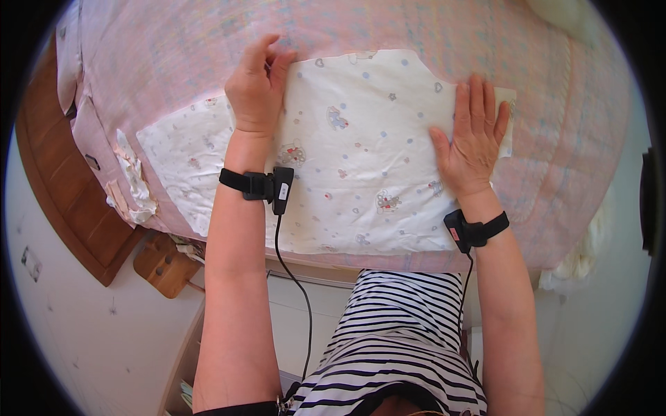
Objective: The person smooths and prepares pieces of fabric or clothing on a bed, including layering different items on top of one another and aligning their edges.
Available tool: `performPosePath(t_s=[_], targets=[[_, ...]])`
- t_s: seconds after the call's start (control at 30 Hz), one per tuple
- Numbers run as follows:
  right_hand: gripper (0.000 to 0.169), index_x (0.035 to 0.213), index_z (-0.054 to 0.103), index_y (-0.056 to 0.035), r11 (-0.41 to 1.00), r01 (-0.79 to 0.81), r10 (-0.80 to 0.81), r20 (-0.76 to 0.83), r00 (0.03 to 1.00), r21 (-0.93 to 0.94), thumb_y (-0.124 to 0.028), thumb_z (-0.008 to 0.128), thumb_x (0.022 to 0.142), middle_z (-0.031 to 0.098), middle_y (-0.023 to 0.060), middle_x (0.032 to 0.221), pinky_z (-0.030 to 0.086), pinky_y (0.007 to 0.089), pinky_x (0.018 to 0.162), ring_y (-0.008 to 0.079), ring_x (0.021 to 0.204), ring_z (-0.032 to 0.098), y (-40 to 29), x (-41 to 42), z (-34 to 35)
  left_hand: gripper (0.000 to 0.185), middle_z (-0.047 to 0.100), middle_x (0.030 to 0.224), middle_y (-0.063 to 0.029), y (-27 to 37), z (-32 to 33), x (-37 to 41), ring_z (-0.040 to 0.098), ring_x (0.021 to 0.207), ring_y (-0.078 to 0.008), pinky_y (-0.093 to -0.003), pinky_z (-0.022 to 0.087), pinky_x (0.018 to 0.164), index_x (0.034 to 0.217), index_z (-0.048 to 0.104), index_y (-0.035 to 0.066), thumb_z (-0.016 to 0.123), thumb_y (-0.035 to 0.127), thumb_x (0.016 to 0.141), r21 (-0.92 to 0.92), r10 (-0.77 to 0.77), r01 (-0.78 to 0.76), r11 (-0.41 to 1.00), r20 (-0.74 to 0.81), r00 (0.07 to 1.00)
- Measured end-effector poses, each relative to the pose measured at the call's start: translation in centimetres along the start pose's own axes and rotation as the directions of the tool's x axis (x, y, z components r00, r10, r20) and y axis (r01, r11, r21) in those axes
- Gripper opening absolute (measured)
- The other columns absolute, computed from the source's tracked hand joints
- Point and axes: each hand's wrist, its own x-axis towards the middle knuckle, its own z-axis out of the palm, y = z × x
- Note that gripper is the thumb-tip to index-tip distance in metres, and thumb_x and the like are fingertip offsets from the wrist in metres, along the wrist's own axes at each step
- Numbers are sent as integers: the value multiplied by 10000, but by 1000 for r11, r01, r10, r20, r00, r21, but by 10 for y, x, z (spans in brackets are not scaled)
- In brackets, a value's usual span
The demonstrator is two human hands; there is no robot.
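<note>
A cut piece of white printed cloth [348, 156], patterned with small animals, dots and stars, lies spread over a pink patterned bed cover [171, 62]. My left hand [258, 86] is at the cloth's far edge, with its fingers curled and the thumb close to the edge; whether it pinches any cloth cannot be told. My right hand [472, 135] lies flat, palm down, on the narrower right part of the cloth, its fingers slightly spread. A black strap with a small wired device sits around each wrist.
Torn or crumpled white and peach scraps [134, 179] lie at the left of the bed cover, near a small dark object [92, 161]. A brown wooden headboard or panel [57, 197] curves along the left. Below it stands a wooden stool [165, 265]. White material [577, 260] hangs at the lower right.
</note>
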Motion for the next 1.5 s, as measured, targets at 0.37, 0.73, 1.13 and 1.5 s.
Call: performPosePath(t_s=[0.37, 0.73, 1.13, 1.5], targets=[[843, 1583, 320, -134, 999, -31, 31, 19, 999, 41, -491, 643, 891, 285, 83, 1657, 86, 543, 1239, 274, 1543, 210, 3, -1, 2, 439, 553, 1458, -150, 142, -3, -22, 480, 1387, -321, -473, 315, 1184, 1403, 566, 33, 576, 218, 1006, -100, 395, -386, 917, 367, 843], [705, 1449, 484, -30, 938, -90, 151, -162, 975, 335, -277, 746, 843, 465, 144, 1517, 334, 511, 1137, 336, 1388, 439, -8, -28, -58, 777, 292, 1654, -116, 100, 61, -44, 211, 1547, -289, -509, 48, 1252, 1565, 329, 26, 463, 519, 979, 114, 304, -380, 918, 412, 859], [104, 834, 673, -102, 911, -189, 313, -314, 896, 367, -99, 680, 730, 554, 30, 778, 430, 379, 681, 252, 745, 560, 3, -26, -58, 760, 269, 1646, -185, 99, 68, -46, 195, 1540, -356, -548, 29, 1241, 1557, 287, -29, 395, 471, 996, 114, 326, -404, 907, 417, 849], [234, 900, 721, -90, 906, -240, 344, -278, 897, 347, -72, 747, 669, 623, 5, 842, 421, 373, 654, 231, 753, 578, -4, -25, -60, 759, 261, 1637, -212, 100, 69, -45, 195, 1532, -377, -550, 29, 1241, 1549, 278, -48, 363, 481, 1010, 121, 354, -432, 894, 402, 844]])
